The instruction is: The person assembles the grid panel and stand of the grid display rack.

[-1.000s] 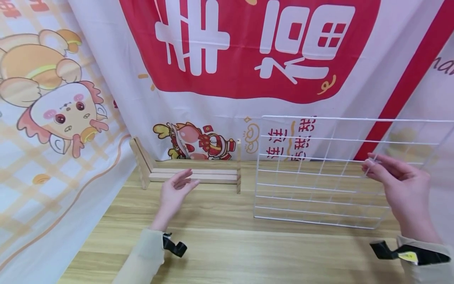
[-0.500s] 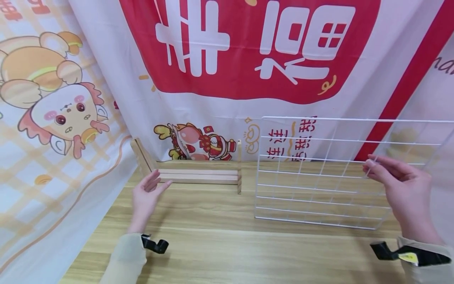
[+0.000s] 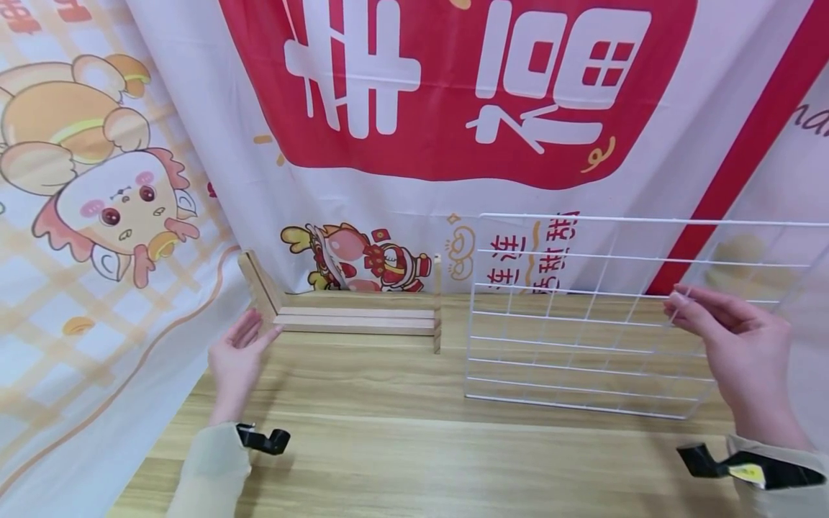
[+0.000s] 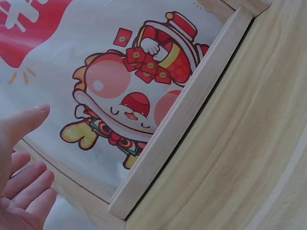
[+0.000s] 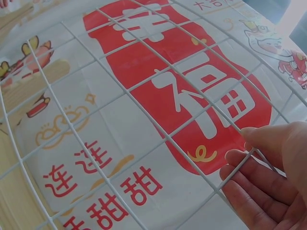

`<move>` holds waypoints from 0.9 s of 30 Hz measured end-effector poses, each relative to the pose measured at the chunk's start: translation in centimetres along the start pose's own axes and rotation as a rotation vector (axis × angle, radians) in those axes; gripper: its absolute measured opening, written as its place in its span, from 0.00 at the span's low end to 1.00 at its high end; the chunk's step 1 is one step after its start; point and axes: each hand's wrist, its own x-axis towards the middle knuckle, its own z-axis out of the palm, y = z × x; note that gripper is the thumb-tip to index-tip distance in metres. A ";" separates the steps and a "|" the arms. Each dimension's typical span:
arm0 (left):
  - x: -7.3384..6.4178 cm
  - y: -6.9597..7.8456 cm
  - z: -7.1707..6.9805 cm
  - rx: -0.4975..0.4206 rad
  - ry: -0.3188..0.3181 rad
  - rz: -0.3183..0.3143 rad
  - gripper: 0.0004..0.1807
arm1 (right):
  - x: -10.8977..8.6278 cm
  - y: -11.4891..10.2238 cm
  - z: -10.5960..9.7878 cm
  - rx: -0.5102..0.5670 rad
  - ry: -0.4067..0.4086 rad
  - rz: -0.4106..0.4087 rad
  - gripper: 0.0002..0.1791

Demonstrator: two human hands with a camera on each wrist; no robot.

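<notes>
Right hand [image 3: 741, 349] has its grip clamped on the white wire grid [image 5: 168, 138], thumb and fingers pinching wires near the right side. Grid is held up at the right of the wooden frame [image 3: 356, 315], just beside its right upright [image 3: 437, 309]; can't tell if the bottom edge touches the surface [image 3: 414, 460]. Left hand [image 3: 234, 360] is empty, thumb and fingers apart, by the left upright [image 3: 262, 284]; contact unclear. Frame sits on the surface near the printed cloth [image 3: 401, 194], uprights standing at both ends of the rails.

Step looks like: grid in hand, left hand reaching to the frame. Next move likely calls for closing left fingers on that upright while the right keeps the grid steady.
</notes>
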 end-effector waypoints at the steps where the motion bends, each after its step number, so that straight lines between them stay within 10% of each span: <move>1: 0.1 0.1 -0.1 -0.008 0.003 -0.007 0.43 | 0.0 0.0 0.0 -0.012 0.001 -0.002 0.21; 8: 0.9 1.0 -0.5 -0.017 0.030 -0.056 0.46 | -0.1 0.1 0.0 0.075 0.002 -0.011 0.20; 15: 1.8 1.2 -0.6 0.067 0.034 -0.072 0.49 | -0.2 -0.1 0.0 -0.118 0.006 0.008 0.22; 27: 4.3 2.1 -0.3 0.128 0.020 0.014 0.49 | -0.2 -0.1 0.1 -0.012 0.020 0.011 0.21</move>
